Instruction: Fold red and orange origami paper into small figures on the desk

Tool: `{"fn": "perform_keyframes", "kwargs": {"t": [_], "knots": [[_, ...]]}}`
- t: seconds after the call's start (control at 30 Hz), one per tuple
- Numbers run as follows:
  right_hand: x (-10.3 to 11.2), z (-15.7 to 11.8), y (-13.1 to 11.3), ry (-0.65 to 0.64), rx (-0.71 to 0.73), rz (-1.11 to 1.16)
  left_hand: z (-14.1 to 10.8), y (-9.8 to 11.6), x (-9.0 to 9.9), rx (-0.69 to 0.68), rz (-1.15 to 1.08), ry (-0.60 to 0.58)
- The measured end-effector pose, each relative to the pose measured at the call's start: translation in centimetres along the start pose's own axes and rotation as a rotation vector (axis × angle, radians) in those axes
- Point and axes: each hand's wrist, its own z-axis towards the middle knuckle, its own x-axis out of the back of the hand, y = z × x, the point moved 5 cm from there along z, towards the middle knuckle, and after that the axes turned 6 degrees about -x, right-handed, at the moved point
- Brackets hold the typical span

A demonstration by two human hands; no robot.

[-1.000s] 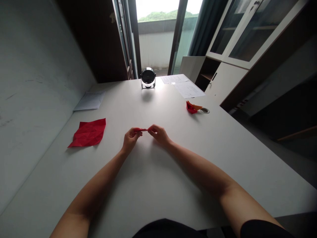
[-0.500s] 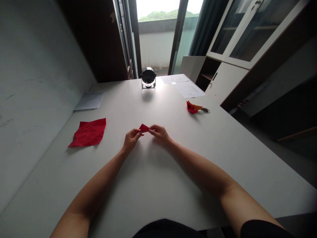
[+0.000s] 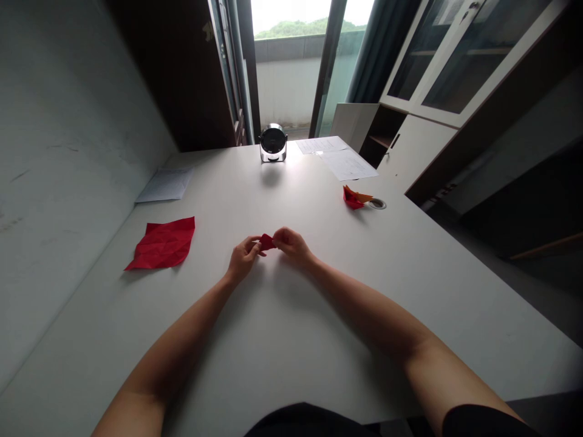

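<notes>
A small folded piece of red paper (image 3: 266, 242) is held between both hands, just above the middle of the white table (image 3: 282, 340). My left hand (image 3: 245, 256) pinches its left side, thumb in front. My right hand (image 3: 291, 244) grips the right edge with thumb and fingertips. The fingers cover part of the folds. To the left lies a creased, unfolded sheet of red paper (image 3: 164, 244), apart from both hands.
Folded red and orange paper shapes (image 3: 355, 197) sit at the right beside a round ring in the tabletop (image 3: 378, 204). A round black device on a stand (image 3: 273, 142) is at the back. Printed sheets (image 3: 348, 164) lie back right, more papers (image 3: 164, 184) back left.
The folded red paper has turned in my fingers and dropped slightly; its pointed top now looks blunter. My right fingers have curled in closer over its edge. The other things stay put.
</notes>
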Motion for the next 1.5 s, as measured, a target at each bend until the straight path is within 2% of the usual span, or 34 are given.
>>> {"fn": "perform_keyframes", "kwargs": {"t": [0.13,0.27,0.4,0.6,0.7,0.83,0.93,1.27,1.5], "knots": [[-0.2,-0.1,-0.3,0.005,0.003,0.015,-0.2,-0.3,-0.3,0.015,0.042,-0.048],[-0.4,-0.5,-1.0,-0.012,0.014,-0.089,-0.3,-0.1,0.0,0.027,0.141,-0.044],[-0.8,-0.9,-1.6,-0.059,0.016,-0.197,-0.2,0.9,0.4,-0.038,0.271,-0.010],[-1.1,-1.0,-1.8,-0.067,0.022,-0.227,-0.1,1.6,0.5,-0.114,0.274,0.022],[-1.0,-1.0,-1.7,-0.050,0.025,-0.194,0.0,1.1,0.6,-0.082,0.241,0.028],[-0.6,-0.7,-1.2,-0.037,-0.018,-0.052,0.1,0.2,0.9,0.008,0.068,0.063],[-0.5,-0.5,-1.0,-0.056,-0.061,0.015,0.1,0.0,0.8,0.021,-0.014,0.073],[-0.7,-0.6,-0.7,-0.108,-0.066,-0.097,0.0,-0.3,0.4,0.012,-0.008,0.002],[-1.3,-0.9,-1.0,-0.169,-0.092,-0.088,0.1,0.0,0.6,0.017,-0.013,0.028]]}}
